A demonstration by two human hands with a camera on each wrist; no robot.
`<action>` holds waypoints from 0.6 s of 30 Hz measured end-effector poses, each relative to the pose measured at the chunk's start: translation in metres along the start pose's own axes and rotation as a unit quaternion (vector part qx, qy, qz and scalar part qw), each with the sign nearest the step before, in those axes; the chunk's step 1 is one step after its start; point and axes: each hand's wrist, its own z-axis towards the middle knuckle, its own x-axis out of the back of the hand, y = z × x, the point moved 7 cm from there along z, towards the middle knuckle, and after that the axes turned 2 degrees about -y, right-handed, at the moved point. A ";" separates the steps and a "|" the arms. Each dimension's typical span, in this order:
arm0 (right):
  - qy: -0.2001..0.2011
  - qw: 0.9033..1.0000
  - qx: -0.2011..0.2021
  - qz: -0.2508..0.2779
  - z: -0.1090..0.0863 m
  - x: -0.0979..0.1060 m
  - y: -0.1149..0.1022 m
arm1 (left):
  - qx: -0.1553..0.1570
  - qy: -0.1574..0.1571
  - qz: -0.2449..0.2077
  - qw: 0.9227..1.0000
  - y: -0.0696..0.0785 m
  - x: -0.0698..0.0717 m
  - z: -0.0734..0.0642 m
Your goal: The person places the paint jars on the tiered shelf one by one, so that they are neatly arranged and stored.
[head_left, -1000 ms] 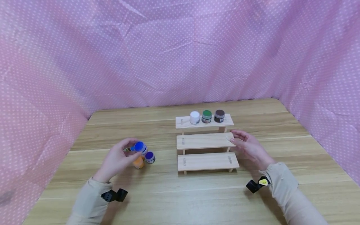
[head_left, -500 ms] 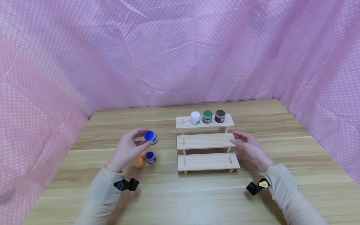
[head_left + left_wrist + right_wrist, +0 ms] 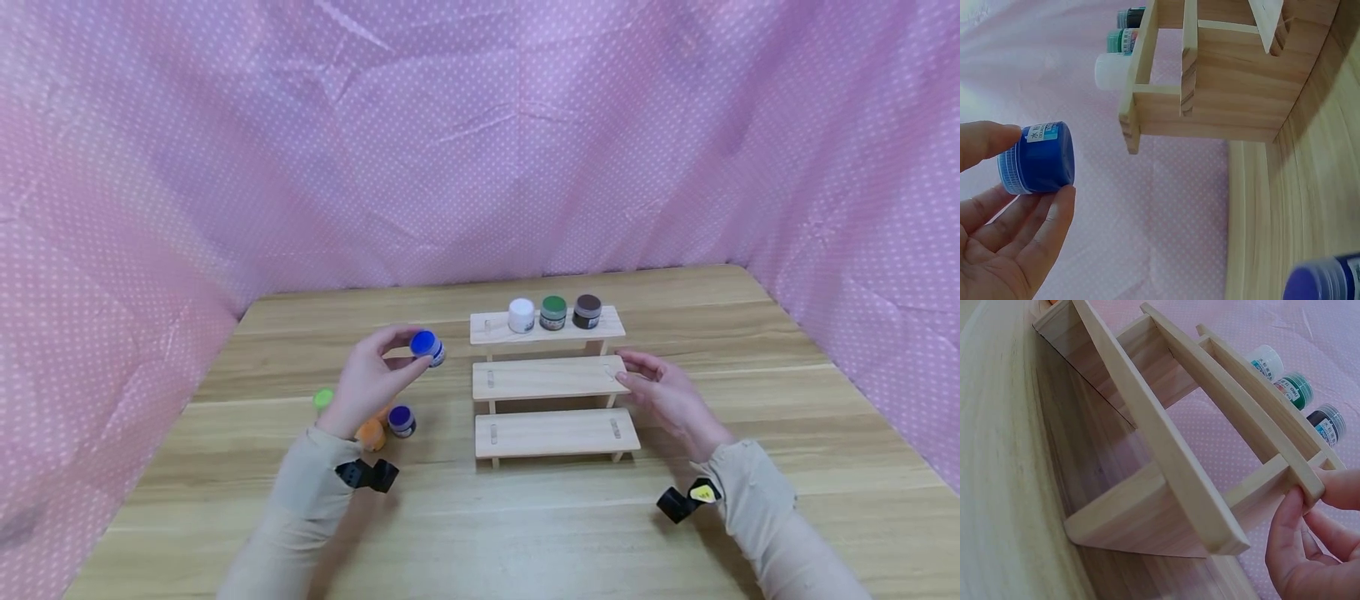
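Raised above the table, a blue paint jar (image 3: 427,347) is pinched between the thumb and fingers of my left hand (image 3: 375,375). The left wrist view shows the jar (image 3: 1044,157) tipped on its side, label up. My right hand (image 3: 663,396) grips the right end of the middle shelf of a three-step wooden rack (image 3: 547,377); in the right wrist view thumb and fingers close round that shelf's corner (image 3: 1310,487). On the top shelf stand a white jar (image 3: 521,316), a green jar (image 3: 553,312) and a dark brown jar (image 3: 587,311).
Left of the rack, a purple-lidded jar (image 3: 402,421) and an orange jar (image 3: 371,434) stand on the wooden table (image 3: 525,533). A light green lid (image 3: 323,399) shows beside the left wrist, which partly hides another orange jar. Pink dotted cloth (image 3: 480,142) hangs behind.
My left hand has lifted the blue jar from the group of jars and carried it right and farther back, toward the rack. The right hand has stayed at the middle shelf.
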 end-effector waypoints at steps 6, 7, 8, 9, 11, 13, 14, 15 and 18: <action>-0.005 1.000 0.013 0.023 0.002 -0.001 0.002 | -0.023 0.011 -0.021 0.999 0.006 -0.011 0.013; -0.006 0.999 0.014 0.029 0.002 -0.001 0.002 | -0.021 0.011 -0.026 0.999 0.010 -0.013 0.014; -0.007 0.999 0.016 0.033 0.002 -0.001 0.002 | -0.021 0.011 -0.028 0.999 0.015 -0.014 0.014; -0.009 0.999 0.016 0.037 0.002 -0.001 0.001 | -0.023 0.012 -0.032 0.999 0.015 -0.016 0.016; -0.010 0.999 0.017 0.040 0.002 -0.002 0.001 | -0.031 0.016 -0.040 0.999 0.016 -0.020 0.020; -0.008 0.999 0.013 0.038 0.002 -0.001 0.002 | -0.037 0.019 -0.042 0.998 0.017 -0.023 0.024; -0.007 0.999 0.013 0.038 0.002 -0.001 0.002 | -0.047 0.022 -0.042 0.998 0.015 -0.026 0.027; -0.006 0.999 0.012 0.040 0.002 -0.001 0.002 | -0.053 0.024 -0.043 0.997 0.010 -0.028 0.030; -0.007 0.999 0.015 0.041 0.002 -0.001 0.003 | -0.055 0.026 -0.038 0.997 0.012 -0.033 0.034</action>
